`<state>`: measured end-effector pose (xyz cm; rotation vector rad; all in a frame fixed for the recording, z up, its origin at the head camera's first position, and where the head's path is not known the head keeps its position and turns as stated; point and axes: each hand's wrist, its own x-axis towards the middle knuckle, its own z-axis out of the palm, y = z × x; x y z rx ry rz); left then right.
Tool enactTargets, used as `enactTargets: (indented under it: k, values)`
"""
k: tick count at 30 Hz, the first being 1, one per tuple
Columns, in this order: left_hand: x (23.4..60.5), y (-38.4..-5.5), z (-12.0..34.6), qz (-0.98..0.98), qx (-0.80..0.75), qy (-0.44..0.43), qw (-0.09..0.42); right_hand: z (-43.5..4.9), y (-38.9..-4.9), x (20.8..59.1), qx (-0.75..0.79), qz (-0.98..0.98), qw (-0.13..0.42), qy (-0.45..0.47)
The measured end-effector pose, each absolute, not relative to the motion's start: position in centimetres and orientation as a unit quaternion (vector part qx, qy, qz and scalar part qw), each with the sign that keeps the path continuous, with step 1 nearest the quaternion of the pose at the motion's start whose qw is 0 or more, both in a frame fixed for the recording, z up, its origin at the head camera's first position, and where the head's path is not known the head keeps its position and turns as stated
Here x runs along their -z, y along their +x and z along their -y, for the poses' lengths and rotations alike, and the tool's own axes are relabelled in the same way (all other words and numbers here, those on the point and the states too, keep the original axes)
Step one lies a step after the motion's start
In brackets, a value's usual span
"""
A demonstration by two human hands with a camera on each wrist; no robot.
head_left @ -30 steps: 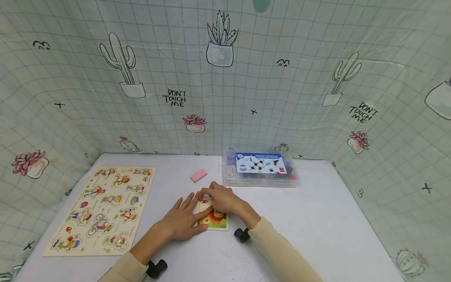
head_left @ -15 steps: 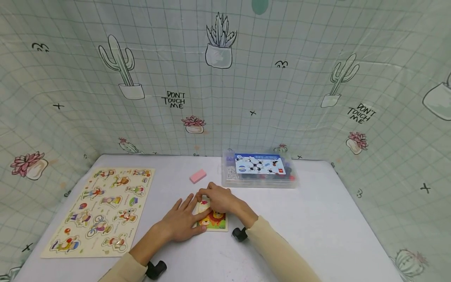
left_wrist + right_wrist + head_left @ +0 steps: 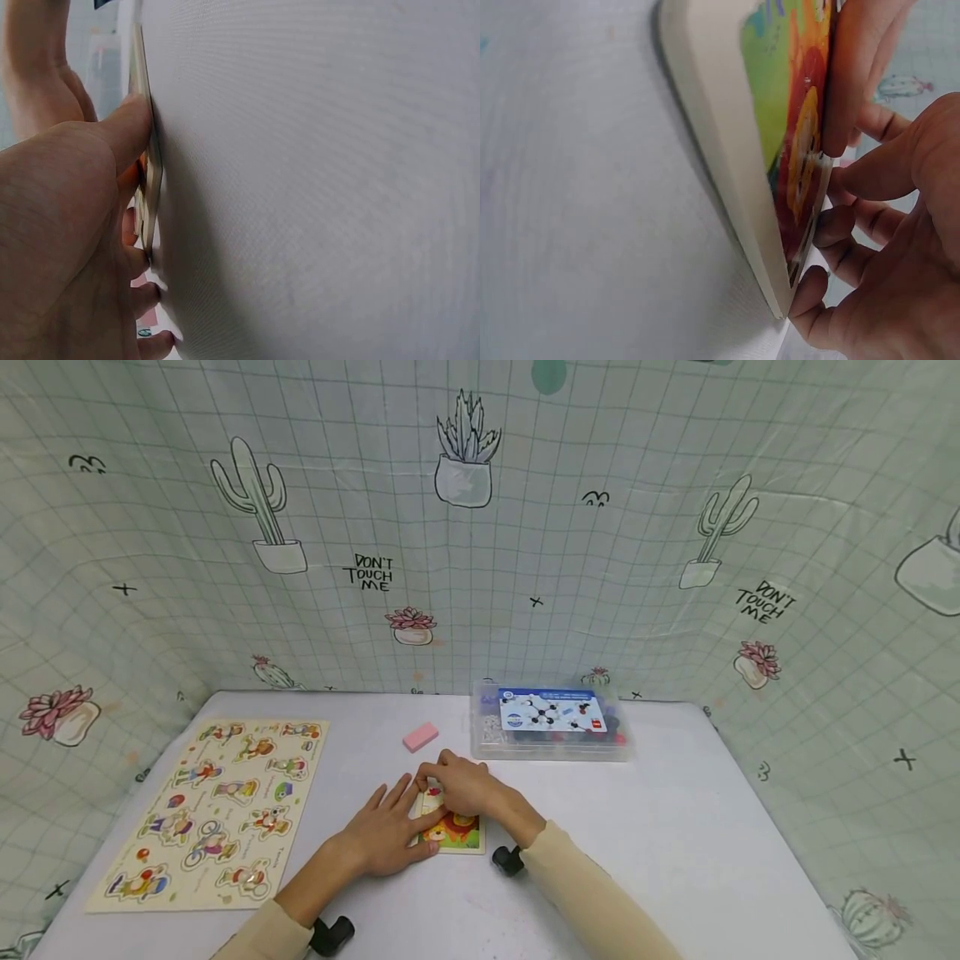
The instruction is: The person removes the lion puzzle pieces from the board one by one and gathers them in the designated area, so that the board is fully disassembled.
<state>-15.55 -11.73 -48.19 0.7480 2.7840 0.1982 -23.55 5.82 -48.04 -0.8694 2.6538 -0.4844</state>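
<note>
A small picture board [image 3: 459, 840] with a pale frame and a bright lion picture lies on the white table. My left hand [image 3: 384, 835] is spread flat at its left side, with the thumb and index finger across the board. My right hand [image 3: 468, 785] is bent over the board's upper part, covering much of it. In the right wrist view, the curled fingertips of that hand [image 3: 900, 247] meet the picture near the edge; I cannot tell whether they pinch anything. In the left wrist view, the thumb [image 3: 131, 124] lies over the board's edge [image 3: 152, 191].
A large cream board [image 3: 210, 818] with several cartoon figures lies at the left. Behind the hands is a pink block [image 3: 421, 737]. To its right stands a clear plastic case [image 3: 551, 747] with a molecule-printed label. A patterned cloth [image 3: 622, 552] hangs behind the table.
The whole head view has shifted slightly. Both hands keep nearly the same pose on the lion board, the right one having edged very slightly to the left.
</note>
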Motion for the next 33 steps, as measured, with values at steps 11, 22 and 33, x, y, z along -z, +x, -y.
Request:
enactTargets:
  k: [11, 22, 33]
  values:
    - [48.3, -15.5, 11.9, -0.954, -0.072, 0.261, 0.126, -5.4, -23.2, 48.2, 0.137, -0.927, 0.11, -0.331]
    - [48.2, -15.7, 12.0, -0.953, -0.08, 0.265, 0.126, -5.2, -23.4, 47.9, 0.122, -0.922, 0.055, -0.364]
    - [48.3, -15.6, 11.9, -0.954, -0.071, 0.263, 0.123, -6.2, -24.3, 48.6, 0.262, -0.895, 0.129, -0.336]
